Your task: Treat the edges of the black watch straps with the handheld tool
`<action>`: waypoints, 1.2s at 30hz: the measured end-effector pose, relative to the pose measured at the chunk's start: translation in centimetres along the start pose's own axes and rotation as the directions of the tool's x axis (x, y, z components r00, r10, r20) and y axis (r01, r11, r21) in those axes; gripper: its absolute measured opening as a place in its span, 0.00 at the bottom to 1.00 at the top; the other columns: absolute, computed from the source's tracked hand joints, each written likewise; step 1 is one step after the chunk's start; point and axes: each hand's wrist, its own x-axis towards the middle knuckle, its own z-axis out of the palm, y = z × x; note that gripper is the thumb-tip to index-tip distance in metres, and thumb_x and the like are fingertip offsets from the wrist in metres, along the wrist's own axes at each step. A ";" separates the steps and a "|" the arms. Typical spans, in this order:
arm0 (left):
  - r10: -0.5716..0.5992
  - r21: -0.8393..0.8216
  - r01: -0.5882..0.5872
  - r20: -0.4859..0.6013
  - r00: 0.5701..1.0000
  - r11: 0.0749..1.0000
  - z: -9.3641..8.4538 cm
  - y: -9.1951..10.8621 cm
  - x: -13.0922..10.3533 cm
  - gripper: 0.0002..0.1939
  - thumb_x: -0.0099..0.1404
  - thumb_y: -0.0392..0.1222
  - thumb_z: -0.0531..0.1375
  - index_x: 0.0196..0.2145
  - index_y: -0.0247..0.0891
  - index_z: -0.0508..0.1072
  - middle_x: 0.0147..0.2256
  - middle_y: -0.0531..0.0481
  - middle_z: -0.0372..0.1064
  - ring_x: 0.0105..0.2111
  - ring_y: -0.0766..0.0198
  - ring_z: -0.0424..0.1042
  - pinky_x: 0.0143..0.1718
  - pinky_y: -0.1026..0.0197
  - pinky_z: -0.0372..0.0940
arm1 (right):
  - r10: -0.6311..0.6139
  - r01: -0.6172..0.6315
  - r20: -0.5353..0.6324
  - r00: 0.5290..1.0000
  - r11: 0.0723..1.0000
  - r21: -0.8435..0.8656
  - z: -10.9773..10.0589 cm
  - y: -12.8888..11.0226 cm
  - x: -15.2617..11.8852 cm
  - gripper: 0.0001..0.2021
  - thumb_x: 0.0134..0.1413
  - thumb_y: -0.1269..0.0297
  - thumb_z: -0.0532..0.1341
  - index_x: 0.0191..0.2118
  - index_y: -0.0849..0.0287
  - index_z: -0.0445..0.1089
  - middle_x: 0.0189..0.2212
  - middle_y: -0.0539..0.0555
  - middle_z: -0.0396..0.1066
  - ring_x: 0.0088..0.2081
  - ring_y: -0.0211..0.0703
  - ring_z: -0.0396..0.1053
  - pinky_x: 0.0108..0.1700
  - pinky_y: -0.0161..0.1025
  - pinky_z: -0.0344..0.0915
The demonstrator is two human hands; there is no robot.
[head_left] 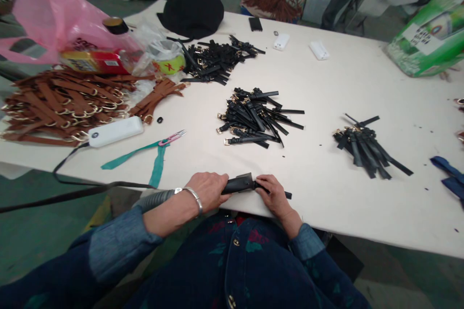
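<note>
Left hand [206, 191]: clamped round tool [237, 184], on near side of black pile [257, 117]. Right hand [274, 196]: pinched on strap [288, 195] at tool's end, same side of pile. Snips [165, 142]: left of pile.

At the table's [348, 207] near edge, left hand [208, 190] grips, right hand [274, 197] pinches; both forearms [165, 217] slant inward.

A passage runs across the tabletop [317, 94] between the middle black strap pile [255, 118] and right black bundle [362, 147], while snips [167, 142] obstruct the near left.
</note>
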 end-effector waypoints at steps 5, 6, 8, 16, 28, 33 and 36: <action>-0.031 -0.022 0.031 0.024 0.999 0.999 0.4 0.3 1.0 0.22 0.54 0.59 0.48 0.37 0.40 0.68 0.34 0.43 0.71 0.35 0.53 0.70 0.33 0.55 0.62 | 0.017 -0.017 -0.016 1.000 1.000 -0.007 0.0 -0.2 0.1 0.14 0.50 0.70 0.57 0.44 0.54 0.67 0.41 0.56 0.66 0.44 0.45 0.62 0.46 0.46 0.62; -0.033 -0.025 0.034 0.032 0.999 0.999 0.4 0.2 1.1 0.22 0.54 0.59 0.48 0.37 0.40 0.68 0.34 0.43 0.71 0.35 0.53 0.70 0.33 0.55 0.62 | 0.016 -0.016 -0.019 1.000 1.000 -0.006 0.0 -0.2 0.1 0.14 0.50 0.69 0.57 0.44 0.54 0.67 0.40 0.56 0.66 0.44 0.45 0.62 0.46 0.46 0.63; -0.031 -0.019 0.032 0.035 0.999 0.999 0.4 0.1 1.0 0.22 0.54 0.59 0.48 0.37 0.40 0.68 0.34 0.42 0.71 0.35 0.52 0.70 0.32 0.55 0.63 | 0.011 -0.011 -0.021 1.000 1.000 0.000 0.0 -0.2 0.1 0.14 0.50 0.70 0.57 0.44 0.54 0.67 0.41 0.56 0.66 0.44 0.45 0.62 0.46 0.46 0.62; 0.079 0.046 -0.081 0.051 0.996 0.996 -1.1 0.8 1.0 0.19 0.53 0.55 0.51 0.35 0.39 0.69 0.33 0.42 0.71 0.34 0.53 0.70 0.33 0.55 0.62 | 0.000 0.000 0.014 1.000 1.000 0.008 -0.1 -0.1 -0.1 0.14 0.50 0.70 0.58 0.45 0.55 0.67 0.41 0.55 0.66 0.44 0.44 0.62 0.47 0.45 0.62; 0.135 0.059 -0.137 0.037 0.990 0.989 -0.8 0.3 1.4 0.19 0.53 0.55 0.51 0.35 0.39 0.69 0.32 0.42 0.71 0.33 0.53 0.70 0.32 0.55 0.63 | -0.023 0.022 0.025 0.999 0.999 0.024 -0.1 0.2 0.0 0.14 0.50 0.70 0.58 0.44 0.55 0.67 0.40 0.55 0.67 0.43 0.45 0.62 0.46 0.46 0.62; 0.061 0.005 -0.062 0.061 0.996 0.998 -0.5 -0.5 2.2 0.20 0.52 0.57 0.50 0.34 0.41 0.69 0.33 0.44 0.71 0.34 0.54 0.70 0.32 0.56 0.62 | -0.008 0.008 0.016 1.000 1.000 0.019 -0.1 0.2 0.0 0.14 0.50 0.70 0.57 0.44 0.55 0.67 0.40 0.55 0.66 0.43 0.45 0.62 0.46 0.46 0.62; 0.009 0.007 -0.009 0.043 0.999 1.000 -0.5 -0.3 2.2 0.21 0.54 0.58 0.49 0.36 0.41 0.69 0.34 0.43 0.71 0.35 0.54 0.70 0.33 0.56 0.62 | -0.009 0.009 0.012 1.000 1.000 0.019 -0.1 0.2 0.0 0.14 0.50 0.70 0.57 0.44 0.55 0.67 0.40 0.56 0.66 0.44 0.44 0.62 0.46 0.46 0.62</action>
